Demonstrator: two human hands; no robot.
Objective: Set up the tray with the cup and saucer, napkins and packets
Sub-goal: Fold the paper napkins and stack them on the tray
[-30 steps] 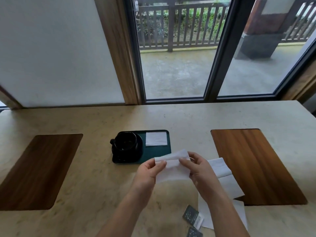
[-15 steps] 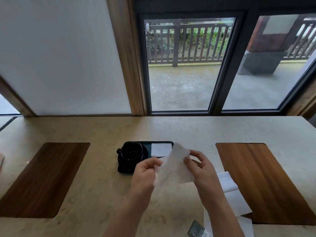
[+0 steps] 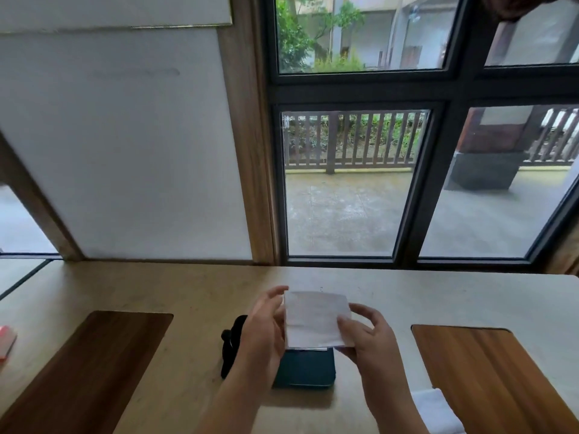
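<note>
Both my hands hold a folded white napkin (image 3: 315, 319) up in the air above the dark green tray (image 3: 305, 371). My left hand (image 3: 261, 333) touches the napkin's left edge with curled fingers, and my right hand (image 3: 365, 335) pinches its lower right corner. The black cup on its saucer (image 3: 232, 346) stands on the tray's left end, mostly hidden behind my left hand. Just below the held napkin, the edge of another napkin (image 3: 310, 349) lying on the tray shows.
Dark wooden inlays sit in the beige table at the left (image 3: 94, 364) and right (image 3: 488, 374). More white napkins (image 3: 435, 408) lie at the bottom right near my right forearm. A red object (image 3: 6, 343) is at the left edge. A window lies beyond the table.
The view has tilted up, so the packets have left the frame. The napkin went from half-unfolded and slanted to a flat folded square held higher over the tray.
</note>
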